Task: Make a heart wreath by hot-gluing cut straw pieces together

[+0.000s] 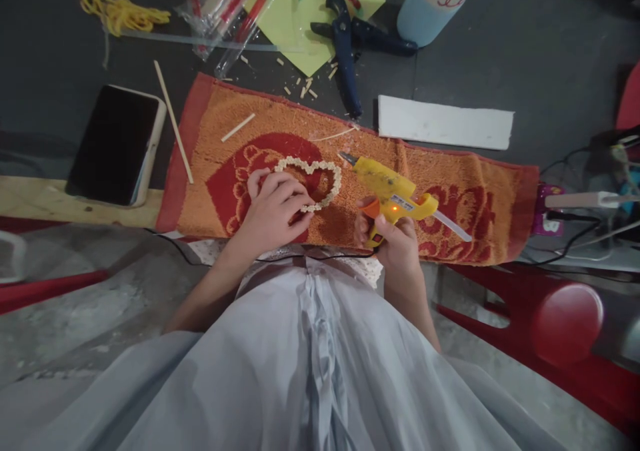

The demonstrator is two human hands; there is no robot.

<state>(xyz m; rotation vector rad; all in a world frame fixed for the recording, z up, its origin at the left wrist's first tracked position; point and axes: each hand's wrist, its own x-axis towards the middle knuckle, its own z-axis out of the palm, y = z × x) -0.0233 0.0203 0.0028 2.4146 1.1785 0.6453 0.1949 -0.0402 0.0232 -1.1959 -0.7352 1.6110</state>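
A heart-shaped outline [336,188] made of small pale pieces lies on an orange and red towel [200,151]. My left hand [275,212] rests over the heart's left side, its fingers bent around the edge and hiding part of it. In my right hand [395,238] is a yellow glue gun [383,179], held by the handle. Its dark nozzle points up and left, a little to the right of the heart and apart from it. An orange light glows on the gun, and a clear glue stick [453,226] sticks out of its back.
Thin sticks [238,127] lie on the towel. Beyond it are blue-handled cutters [344,54], small cut pieces, yellow paper [280,28], plastic packets and a cup [430,11]. A phone [117,144] sits left, a white strip [445,122] back right, and cables [575,238] far right.
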